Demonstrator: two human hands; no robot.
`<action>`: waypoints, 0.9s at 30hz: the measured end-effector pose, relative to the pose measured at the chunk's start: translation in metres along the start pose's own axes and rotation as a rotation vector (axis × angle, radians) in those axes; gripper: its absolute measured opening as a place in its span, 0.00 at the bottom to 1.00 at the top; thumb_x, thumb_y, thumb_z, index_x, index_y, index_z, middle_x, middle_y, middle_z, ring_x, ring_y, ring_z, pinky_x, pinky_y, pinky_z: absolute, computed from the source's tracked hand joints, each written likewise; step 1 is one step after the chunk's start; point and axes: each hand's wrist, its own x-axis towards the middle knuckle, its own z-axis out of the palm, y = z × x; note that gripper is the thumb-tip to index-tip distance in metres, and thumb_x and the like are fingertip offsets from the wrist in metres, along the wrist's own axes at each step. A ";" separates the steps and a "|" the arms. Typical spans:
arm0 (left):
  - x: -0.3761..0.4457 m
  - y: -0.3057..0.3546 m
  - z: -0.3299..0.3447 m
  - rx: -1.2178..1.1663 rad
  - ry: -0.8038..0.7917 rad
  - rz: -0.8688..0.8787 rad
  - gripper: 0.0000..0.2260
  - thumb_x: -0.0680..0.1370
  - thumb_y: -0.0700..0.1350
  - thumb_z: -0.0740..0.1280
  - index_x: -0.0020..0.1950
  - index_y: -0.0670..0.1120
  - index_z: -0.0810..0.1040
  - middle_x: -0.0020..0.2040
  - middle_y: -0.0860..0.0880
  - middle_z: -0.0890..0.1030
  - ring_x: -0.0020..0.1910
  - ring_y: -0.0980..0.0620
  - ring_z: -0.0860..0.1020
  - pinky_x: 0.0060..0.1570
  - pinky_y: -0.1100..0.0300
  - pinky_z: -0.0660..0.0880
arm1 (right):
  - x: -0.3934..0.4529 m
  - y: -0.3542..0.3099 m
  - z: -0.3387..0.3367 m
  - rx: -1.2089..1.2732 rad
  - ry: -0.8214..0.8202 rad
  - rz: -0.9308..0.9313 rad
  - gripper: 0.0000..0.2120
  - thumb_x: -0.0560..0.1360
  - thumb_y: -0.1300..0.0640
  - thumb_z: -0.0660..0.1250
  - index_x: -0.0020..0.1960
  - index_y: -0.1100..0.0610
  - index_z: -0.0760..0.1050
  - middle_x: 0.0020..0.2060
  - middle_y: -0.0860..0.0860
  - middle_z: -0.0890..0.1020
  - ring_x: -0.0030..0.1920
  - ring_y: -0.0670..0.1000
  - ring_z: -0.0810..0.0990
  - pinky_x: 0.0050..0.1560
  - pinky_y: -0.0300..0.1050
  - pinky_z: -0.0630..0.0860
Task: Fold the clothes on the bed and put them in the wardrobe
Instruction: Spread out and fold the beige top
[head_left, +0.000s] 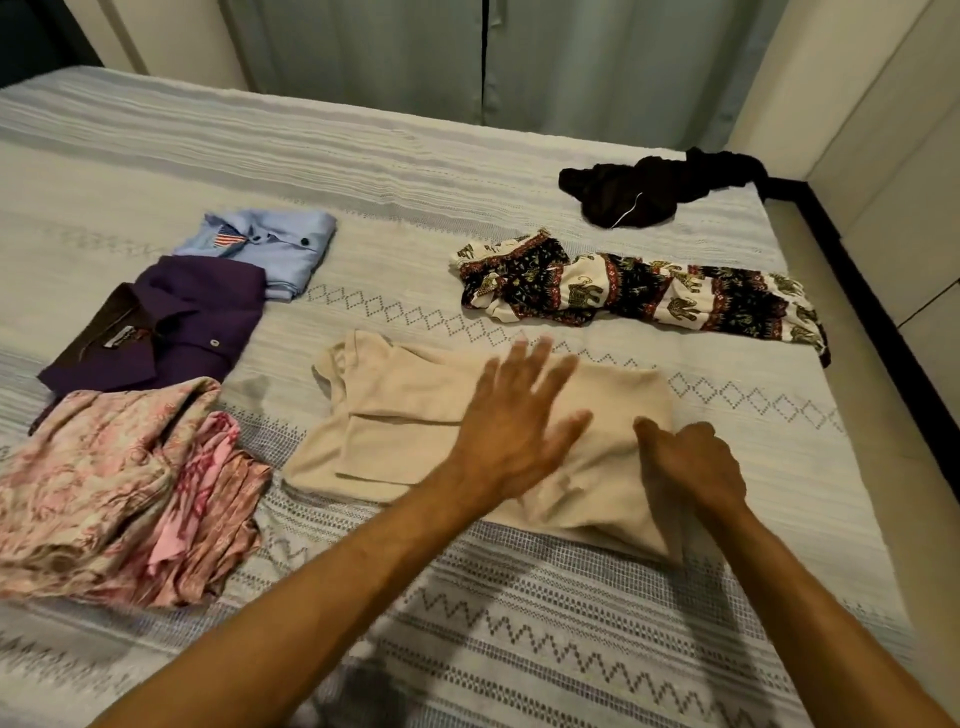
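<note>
Beige garment flat on bed, near centre-front, partly folded; one flap doubled over at lower left, bulkier fold along near-right edge.

L hand: fingers straight + spread, palm down over middle of beige garment. Blurred, so contact vs. just above: cannot tell. Nothing held in grip.

R hand: at right end of beige garment, fingers curled down into cloth, thumb pointing in toward L hand. Grip closed on fabric edge by the look of it; fingertips hidden under the knuckles.

Left side of bed, a row of done items, front to back:
- pink floral garment, loosely folded, nearest the front edge, somewhat rumpled at its right side.
- purple shirt, folded, collar up w/ label showing, touching the pink one's far edge.
- light blue shirt, folded, collar + buttons up, partly tucked behind the purple one.

Right side, unfolded:
- elephant-print trousers, black/white/red, lying crumpled lengthwise, just beyond beige garment, apart from it.
- black garment, bunched, near far-right corner of bed, white cord showing.

Curtain behind bed, pale green. Cabinet fronts along right wall.
</note>
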 end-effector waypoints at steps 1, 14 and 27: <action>0.006 0.013 0.010 0.063 -0.044 0.131 0.30 0.85 0.67 0.47 0.84 0.57 0.52 0.86 0.48 0.45 0.84 0.45 0.41 0.81 0.42 0.39 | 0.001 0.000 0.001 -0.004 -0.036 -0.043 0.34 0.77 0.30 0.60 0.60 0.61 0.75 0.56 0.60 0.81 0.52 0.63 0.80 0.55 0.56 0.78; -0.065 -0.048 -0.018 0.194 0.287 0.409 0.19 0.85 0.55 0.60 0.46 0.48 0.87 0.53 0.52 0.87 0.59 0.47 0.80 0.71 0.44 0.68 | -0.008 0.004 0.008 0.345 -0.030 -0.183 0.24 0.81 0.40 0.64 0.64 0.59 0.76 0.54 0.53 0.80 0.52 0.57 0.78 0.52 0.51 0.74; 0.003 0.004 0.066 0.003 -0.173 -0.121 0.29 0.87 0.60 0.40 0.86 0.50 0.43 0.85 0.49 0.41 0.84 0.47 0.39 0.82 0.44 0.39 | 0.002 0.032 -0.033 0.221 0.009 -0.238 0.19 0.80 0.41 0.68 0.58 0.56 0.82 0.49 0.54 0.85 0.47 0.57 0.81 0.49 0.54 0.77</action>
